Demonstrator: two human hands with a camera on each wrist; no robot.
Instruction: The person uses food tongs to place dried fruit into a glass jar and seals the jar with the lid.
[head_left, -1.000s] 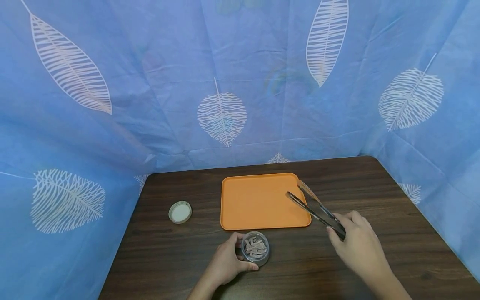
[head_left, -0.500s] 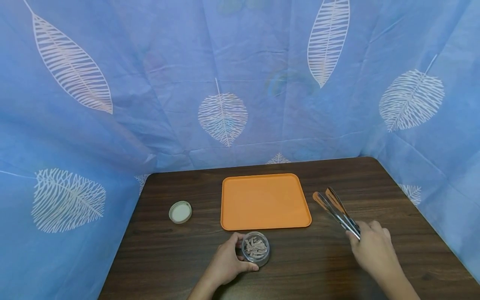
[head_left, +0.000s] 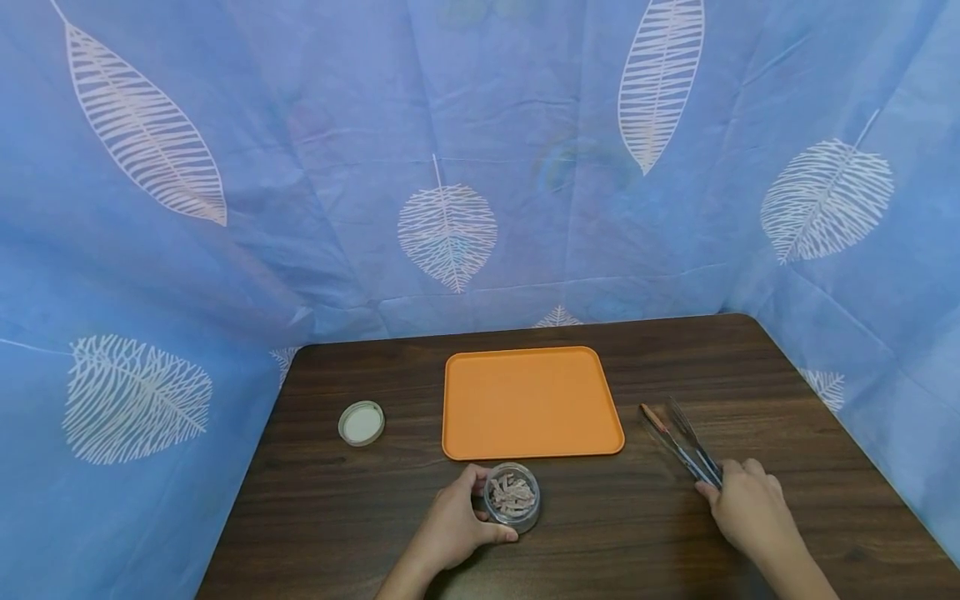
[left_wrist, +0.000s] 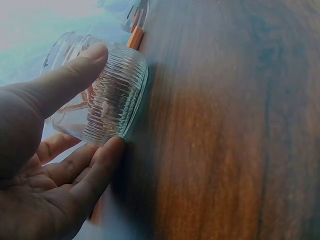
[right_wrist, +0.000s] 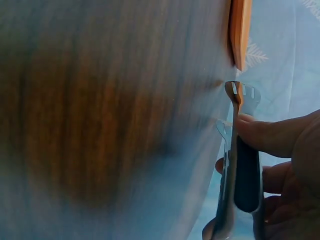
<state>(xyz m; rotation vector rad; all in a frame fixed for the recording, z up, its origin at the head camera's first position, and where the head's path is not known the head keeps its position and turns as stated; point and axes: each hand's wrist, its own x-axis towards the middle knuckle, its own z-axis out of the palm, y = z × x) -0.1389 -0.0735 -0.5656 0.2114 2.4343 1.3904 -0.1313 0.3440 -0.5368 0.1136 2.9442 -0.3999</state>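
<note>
My left hand (head_left: 450, 523) grips a small clear glass jar (head_left: 513, 497) by its side, thumb on the near side. Pale brownish strips lie inside the jar, which stands on the table in front of the tray. In the left wrist view the ribbed wall of the jar (left_wrist: 117, 90) shows between thumb and fingers. Out to the right, my right hand (head_left: 750, 510) holds metal tongs (right_wrist: 247, 175) with dark handle grips. Their tips point away from me, a little apart, right of the tray. Nothing shows between the tips.
An orange rectangular tray (head_left: 528, 404) lies at the middle of the dark wooden table (head_left: 600, 533). To its left is a round lid (head_left: 362, 423), its pale inside facing up. A blue leaf-patterned cloth (head_left: 322, 208) hangs behind and beside the table.
My right hand has moved right with the tongs, from over the tray's right edge to beside it, and slightly nearer to me. The left hand and jar have stayed put.
</note>
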